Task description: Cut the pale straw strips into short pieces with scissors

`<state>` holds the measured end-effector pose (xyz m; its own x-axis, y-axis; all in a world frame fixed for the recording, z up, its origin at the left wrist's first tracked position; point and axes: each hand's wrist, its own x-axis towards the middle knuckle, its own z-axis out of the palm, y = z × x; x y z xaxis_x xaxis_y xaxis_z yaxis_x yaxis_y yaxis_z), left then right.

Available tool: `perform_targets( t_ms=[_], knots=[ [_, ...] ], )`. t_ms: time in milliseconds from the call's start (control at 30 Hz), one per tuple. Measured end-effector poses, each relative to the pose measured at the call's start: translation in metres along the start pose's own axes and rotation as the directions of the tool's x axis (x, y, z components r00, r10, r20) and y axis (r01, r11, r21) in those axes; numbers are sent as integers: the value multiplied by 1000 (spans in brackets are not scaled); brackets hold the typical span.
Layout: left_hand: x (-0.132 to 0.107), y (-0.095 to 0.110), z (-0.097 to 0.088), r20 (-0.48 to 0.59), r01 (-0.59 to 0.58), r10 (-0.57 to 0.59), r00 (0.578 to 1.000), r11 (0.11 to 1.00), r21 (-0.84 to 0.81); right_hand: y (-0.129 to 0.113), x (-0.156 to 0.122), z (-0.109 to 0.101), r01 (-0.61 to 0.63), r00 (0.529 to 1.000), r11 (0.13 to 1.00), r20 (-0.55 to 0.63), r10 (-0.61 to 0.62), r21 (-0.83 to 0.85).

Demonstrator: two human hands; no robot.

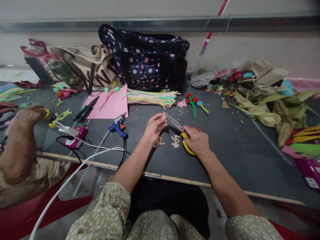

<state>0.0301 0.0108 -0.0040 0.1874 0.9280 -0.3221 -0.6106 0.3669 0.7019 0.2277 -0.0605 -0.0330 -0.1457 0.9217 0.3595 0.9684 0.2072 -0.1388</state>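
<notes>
My right hand [197, 140] grips a pair of scissors [175, 121] by its yellow and red handles. The blades point up and to the left, their tips close to the fingers of my left hand [156, 126]. Those left fingers are pinched together; what they hold, if anything, is too small to make out. Below the scissors lies a small pile of short tan sticks [176, 141], and a second pile of tan sticks [158, 143] lies by my left wrist, partly hidden by it.
A blue glue gun [118, 126], pliers [86, 109], pink paper [117, 108] and pipe cleaners [152, 98] lie around. Bags, including a dotted bag [147, 63], stand behind. Dried husks [265, 110] cover the right. A white cable [82, 163] crosses the table edge near a co-worker's arm [18, 146].
</notes>
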Motion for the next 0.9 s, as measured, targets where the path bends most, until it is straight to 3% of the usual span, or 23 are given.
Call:
perform_targets(
  t_ms=[300,533,900],
  knots=[
    [-1,2,1,3,-2,2,1000,1000,9,4,6,-10,-143,989,989,41,145,-46],
    [2,0,-2,7,-21,21,1000,1000,20,3,5,-5,-79,997,992,34,76,102],
    [2,0,-2,1,-19,19,1000,1000,3,2,5,-8,-18,1000,999,-1,18,26]
  ],
)
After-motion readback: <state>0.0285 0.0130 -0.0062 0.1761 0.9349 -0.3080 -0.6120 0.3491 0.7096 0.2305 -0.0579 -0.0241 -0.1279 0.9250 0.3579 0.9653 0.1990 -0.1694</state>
